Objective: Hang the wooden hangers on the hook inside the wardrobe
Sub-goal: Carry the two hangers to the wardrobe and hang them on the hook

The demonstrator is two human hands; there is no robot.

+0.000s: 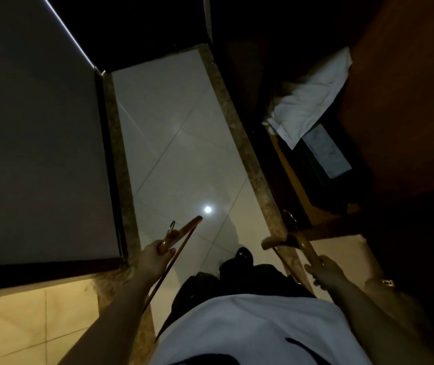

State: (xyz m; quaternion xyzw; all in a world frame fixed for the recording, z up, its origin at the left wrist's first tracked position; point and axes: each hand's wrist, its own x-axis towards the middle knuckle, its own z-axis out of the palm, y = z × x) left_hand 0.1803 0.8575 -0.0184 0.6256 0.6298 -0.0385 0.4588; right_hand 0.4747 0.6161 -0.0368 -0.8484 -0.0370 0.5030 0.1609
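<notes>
I look straight down in dim light. My left hand grips one wooden hanger near its metal hook, and the hanger's thin lower bar slants down past my wrist. My right hand grips a second wooden hanger by its arm, with its metal hook pointing up toward the open wardrobe at the right. The hook inside the wardrobe is not in view.
A white tiled floor strip runs ahead between a dark panel on the left and the wardrobe's base. Inside the wardrobe lie a white folded cloth and a dark box with paper. My legs and shoe stand below.
</notes>
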